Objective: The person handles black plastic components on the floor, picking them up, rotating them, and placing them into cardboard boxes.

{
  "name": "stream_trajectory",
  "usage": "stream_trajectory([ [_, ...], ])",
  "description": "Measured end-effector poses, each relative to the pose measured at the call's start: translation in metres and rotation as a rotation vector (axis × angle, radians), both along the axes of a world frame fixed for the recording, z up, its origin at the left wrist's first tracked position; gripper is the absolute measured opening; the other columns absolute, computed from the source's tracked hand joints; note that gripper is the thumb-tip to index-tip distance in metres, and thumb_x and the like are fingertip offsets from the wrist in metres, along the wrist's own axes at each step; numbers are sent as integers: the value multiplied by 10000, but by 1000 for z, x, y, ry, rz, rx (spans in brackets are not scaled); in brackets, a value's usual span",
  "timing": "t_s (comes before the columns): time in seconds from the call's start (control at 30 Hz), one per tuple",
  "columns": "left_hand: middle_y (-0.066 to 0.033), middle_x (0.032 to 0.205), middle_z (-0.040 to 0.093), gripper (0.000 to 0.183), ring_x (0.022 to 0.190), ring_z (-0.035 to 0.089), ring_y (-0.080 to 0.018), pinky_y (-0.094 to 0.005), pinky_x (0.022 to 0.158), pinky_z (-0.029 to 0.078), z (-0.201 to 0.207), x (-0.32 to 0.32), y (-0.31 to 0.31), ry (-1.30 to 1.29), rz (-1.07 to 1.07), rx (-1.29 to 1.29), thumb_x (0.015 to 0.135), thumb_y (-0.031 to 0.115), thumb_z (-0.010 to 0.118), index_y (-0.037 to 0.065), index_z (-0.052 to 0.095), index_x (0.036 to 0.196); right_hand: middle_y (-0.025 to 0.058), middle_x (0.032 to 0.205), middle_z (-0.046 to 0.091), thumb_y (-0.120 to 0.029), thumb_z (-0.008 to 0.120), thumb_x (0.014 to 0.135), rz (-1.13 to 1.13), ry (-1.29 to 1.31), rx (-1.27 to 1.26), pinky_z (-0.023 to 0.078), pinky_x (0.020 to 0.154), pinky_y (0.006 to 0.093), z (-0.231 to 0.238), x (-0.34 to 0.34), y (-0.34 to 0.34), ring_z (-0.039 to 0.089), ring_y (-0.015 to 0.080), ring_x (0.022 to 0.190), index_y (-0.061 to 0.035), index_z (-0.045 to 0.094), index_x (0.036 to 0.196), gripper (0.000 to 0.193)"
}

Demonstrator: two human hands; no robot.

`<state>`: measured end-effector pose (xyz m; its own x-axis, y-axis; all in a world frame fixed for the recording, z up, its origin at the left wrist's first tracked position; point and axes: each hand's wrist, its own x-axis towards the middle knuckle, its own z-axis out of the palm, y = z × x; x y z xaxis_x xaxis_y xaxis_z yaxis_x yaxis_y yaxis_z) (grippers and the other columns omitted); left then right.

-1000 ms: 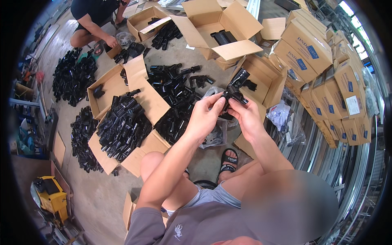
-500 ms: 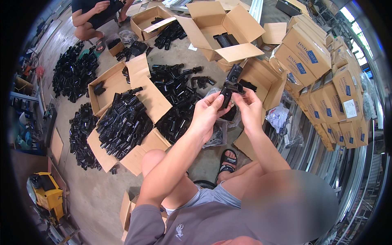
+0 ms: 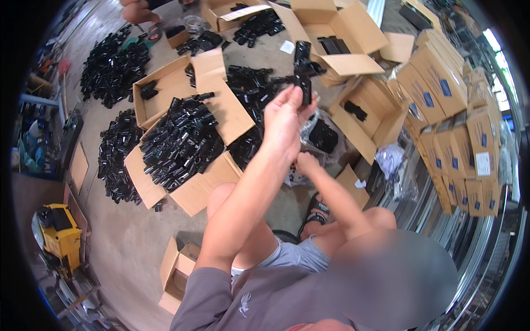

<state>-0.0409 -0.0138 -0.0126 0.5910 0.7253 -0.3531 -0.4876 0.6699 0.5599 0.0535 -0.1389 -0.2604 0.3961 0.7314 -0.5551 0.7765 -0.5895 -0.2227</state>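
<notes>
My left hand (image 3: 284,118) is raised and closed round a black plastic fitting (image 3: 302,83) with a tube-like upper part and a side arm. Lower and to the right, my right hand (image 3: 308,164) has its fingers curled downward at a clear plastic bag (image 3: 296,177) of small pieces. What those fingers hold, if anything, is hidden. Just beyond, another clear bag holds black parts (image 3: 323,137). A heap of black fittings (image 3: 181,140) lies on an open carton to the left of my left forearm.
More black fittings lie in floor piles (image 3: 115,69) at the left. Open cartons (image 3: 367,118) stand ahead and to the right. Stacked sealed boxes (image 3: 430,83) and long metal profiles (image 3: 425,226) line the right side. Another person's leg (image 3: 138,12) shows at the far left.
My right hand has let go of the black fitting and dropped to the bag. My left hand keeps the fitting and has lifted it away from me. The view has shifted.
</notes>
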Motion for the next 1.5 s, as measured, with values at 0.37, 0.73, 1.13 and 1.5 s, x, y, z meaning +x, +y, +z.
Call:
stream_trajectory([
  [0.37,-75,1102,666,273,979,658,-154,-286,883,561,3,5,-2,-41,-83,-32,1007,130,564,-2,568,1246,249,1190,658,-127,534,916,-310,47,-14,517,948,475,-110,-30,-32,634,397,1130,7,704,1106,287],
  [0.73,-96,1069,675,193,979,675,-187,-306,887,585,-1,13,-11,-44,-57,-23,1001,105,568,10,595,1166,245,1187,661,-160,634,846,-276,105,2,514,952,452,-98,-27,-36,626,388,1148,10,710,1094,310],
  [1.13,-110,1085,660,280,974,669,-212,-327,863,593,-3,44,-29,-158,-39,-51,978,108,611,-1,560,1231,252,1100,678,-242,646,818,-148,78,243,519,891,484,-210,34,-55,657,403,1049,-12,724,1030,323],
  [1.5,-92,1086,680,203,986,679,-189,-298,867,590,-1,22,-26,-91,-54,-16,983,83,591,14,618,1172,230,994,685,-242,656,800,-101,167,46,530,825,471,-150,-10,-22,668,390,952,-22,699,960,275],
])
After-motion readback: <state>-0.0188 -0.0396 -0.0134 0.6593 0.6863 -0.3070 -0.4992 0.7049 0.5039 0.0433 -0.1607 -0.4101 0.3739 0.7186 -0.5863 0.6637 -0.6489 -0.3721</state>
